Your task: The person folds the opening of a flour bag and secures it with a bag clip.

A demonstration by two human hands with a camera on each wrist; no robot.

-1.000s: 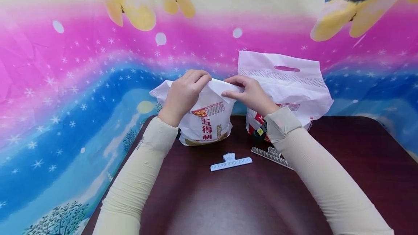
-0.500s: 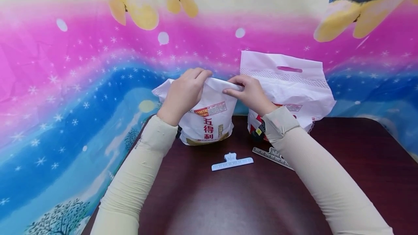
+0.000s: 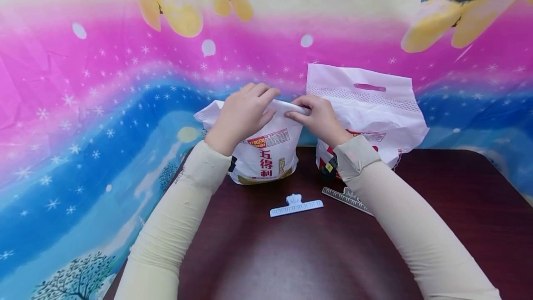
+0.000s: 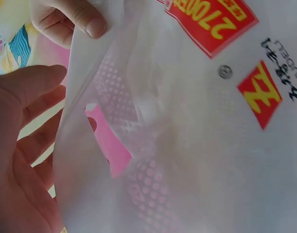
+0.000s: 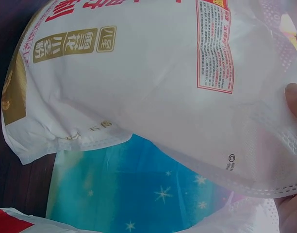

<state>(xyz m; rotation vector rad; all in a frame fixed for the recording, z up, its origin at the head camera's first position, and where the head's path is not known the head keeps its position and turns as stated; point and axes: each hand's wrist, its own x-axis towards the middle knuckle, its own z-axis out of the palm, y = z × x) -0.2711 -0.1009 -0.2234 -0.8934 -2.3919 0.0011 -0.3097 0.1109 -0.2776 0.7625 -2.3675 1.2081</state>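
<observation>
A white flour bag (image 3: 275, 152) with red lettering stands on the dark table, its top edge folded over. At the right part of that fold, my right hand (image 3: 318, 119) pinches the bag between thumb and fingers. My left hand (image 3: 245, 112) is at the fold's left part. The left wrist view shows the left thumb (image 4: 41, 80) off the bag's front and the fingers loosely spread by the folded edge. There the right thumb (image 4: 85, 19) presses on the bag. The bag's handle slot (image 4: 107, 141) shows through the folded layer.
A second white flour bag (image 3: 366, 115) stands to the right, its handle top upright. A light blue sealing clip (image 3: 295, 206) lies in front of the bags. A dark sealing clip (image 3: 347, 196) is partly under my right forearm. A printed backdrop (image 3: 258, 36) hangs behind the table.
My left hand has loosened from the fold, its thumb coming away from the bag. The bag's top edge has been rolled slightly tighter. My right hand keeps its pinch.
</observation>
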